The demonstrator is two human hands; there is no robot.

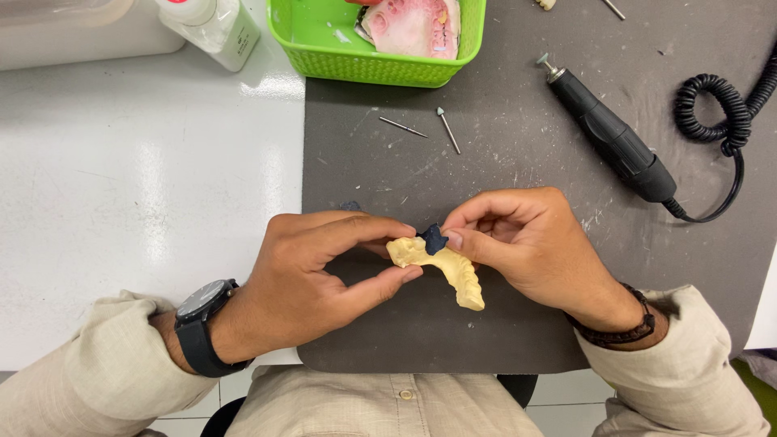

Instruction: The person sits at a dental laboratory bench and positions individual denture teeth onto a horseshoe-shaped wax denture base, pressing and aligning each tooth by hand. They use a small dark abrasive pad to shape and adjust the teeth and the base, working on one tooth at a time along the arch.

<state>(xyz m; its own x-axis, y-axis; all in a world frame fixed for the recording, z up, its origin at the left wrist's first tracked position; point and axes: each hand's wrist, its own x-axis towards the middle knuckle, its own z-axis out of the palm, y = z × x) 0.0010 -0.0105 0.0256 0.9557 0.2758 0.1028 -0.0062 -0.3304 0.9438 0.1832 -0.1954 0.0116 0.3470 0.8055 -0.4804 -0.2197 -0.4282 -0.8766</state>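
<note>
A yellow dental cast [443, 267], curved like half an arch, is held above a dark grey mat [502, 162] near its front edge. The left hand [316, 279] is closed on the cast's left end, which is pinched between thumb and forefinger. A black wristwatch [202, 324] is worn on that wrist.

The right hand [526, 243] is closed around a small dark blue piece [435, 239], which is pressed against the top of the cast by the thumb and fingertips. A dark beaded bracelet [623, 328] is worn on the right wrist. Both forearms are covered by beige sleeves.

On the mat, well apart from the hands, a black rotary handpiece [611, 137] is laid diagonally, with its coiled black cord [720, 113] trailing to the right. Two slim metal burs [425, 128] are seen between the hands and a green plastic basket [380, 65] at the mat's far edge. A pink denture base [413, 24] is lying in the basket. To the left, a white bottle [214, 28] is standing on the white tabletop [137, 194]. Pale dust and scuffs are scattered over the mat.
</note>
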